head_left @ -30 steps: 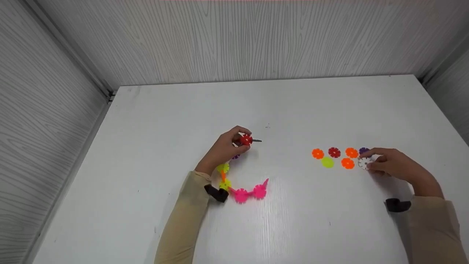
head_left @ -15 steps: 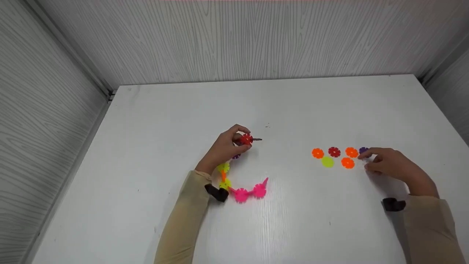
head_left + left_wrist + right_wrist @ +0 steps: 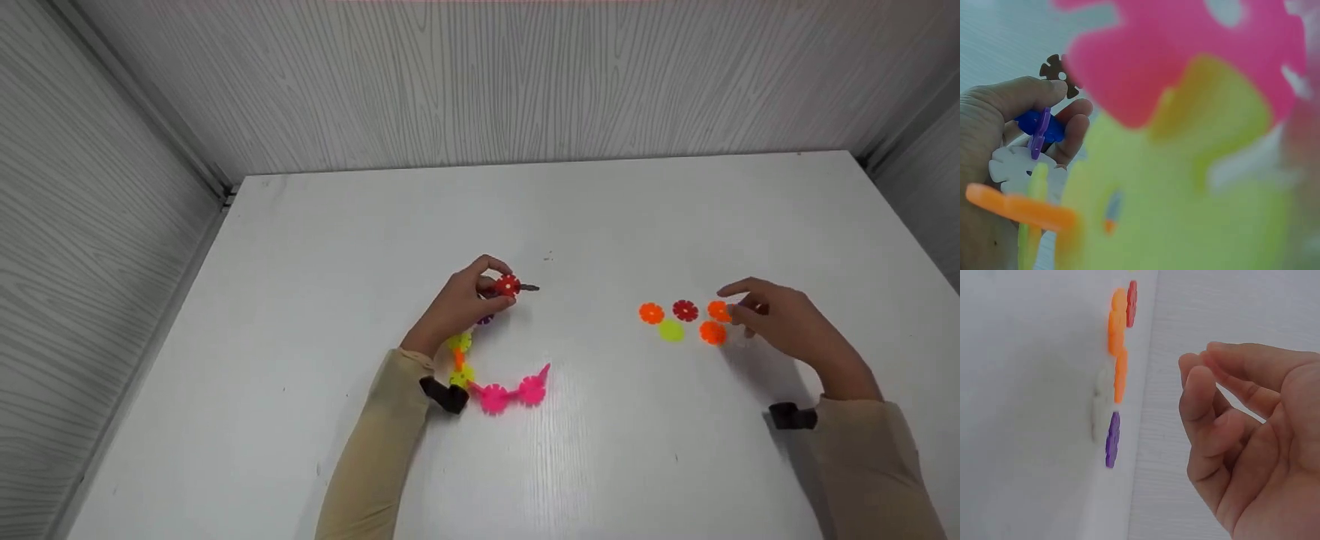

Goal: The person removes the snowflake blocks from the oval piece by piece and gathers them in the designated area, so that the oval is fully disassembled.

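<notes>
My left hand (image 3: 466, 300) pinches one end of a chain of slotted plastic flower discs, near a red disc (image 3: 508, 286). A dark brown disc (image 3: 1051, 68) sticks out past the fingers. Blue (image 3: 1026, 122), purple (image 3: 1042, 132), white (image 3: 1021, 166), orange (image 3: 1019, 209) and yellow discs (image 3: 1151, 208) follow along the chain. Its pink end (image 3: 532, 391) curves round on the table. Over the loose discs hovers my right hand (image 3: 780, 319), fingers loosely bent and holding nothing. Below it lie an orange disc (image 3: 718, 311), a purple disc (image 3: 1112, 440) and a faint white disc (image 3: 1100, 405).
Left of the right hand lie another orange disc (image 3: 712, 333), a red disc (image 3: 685, 310), a yellow-green disc (image 3: 671, 330) and a further orange disc (image 3: 651, 313). White wood-grained panels (image 3: 480, 82) border the white table (image 3: 600, 465) at the back and sides.
My right hand has left the white disc by the purple one and moved left and up, above the orange and purple discs. The left hand has barely moved with its chain.
</notes>
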The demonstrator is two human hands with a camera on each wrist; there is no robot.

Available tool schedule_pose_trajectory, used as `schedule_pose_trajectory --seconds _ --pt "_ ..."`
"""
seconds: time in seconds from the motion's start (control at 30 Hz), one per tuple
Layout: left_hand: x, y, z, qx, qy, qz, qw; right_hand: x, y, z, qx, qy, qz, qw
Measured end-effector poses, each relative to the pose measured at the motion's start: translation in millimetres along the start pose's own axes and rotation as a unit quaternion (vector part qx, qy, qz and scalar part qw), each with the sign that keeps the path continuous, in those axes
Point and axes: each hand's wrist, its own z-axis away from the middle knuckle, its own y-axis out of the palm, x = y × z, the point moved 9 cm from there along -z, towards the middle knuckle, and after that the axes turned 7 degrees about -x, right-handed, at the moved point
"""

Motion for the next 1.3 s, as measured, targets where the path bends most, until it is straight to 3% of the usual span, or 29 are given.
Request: schedule_pose_trajectory --seconds 0.3,0.57,0.73,0.97,1.3 --pt "-0.9 -0.1 -1.1 -0.01 0.007 -0.001 0.9999 61 26 -16.7 0.017 -0.057 -0.048 0.9971" --pt "-1.2 -0.9 -2.5 -0.019 0.009 -0.005 0.9998 109 49 -33.2 0.022 -0.117 -0.09 0.9889" --pt "-1.3 -0.2 -1.9 -0.017 0.004 -0.012 0.9998 127 64 -41.8 0.03 -0.122 -0.124 0.9843" --pt "-1.7 1.1 -2.1 -0.018 -0.001 -0.018 0.9997 146 93 -51.7 0.066 -0.099 -0.144 0.9825" --pt "-0.1 3.5 -2.0 -0.011 -0.004 -0.016 0.9998 165 117 -55.2 0.094 -0.126 -0.155 0.9754"
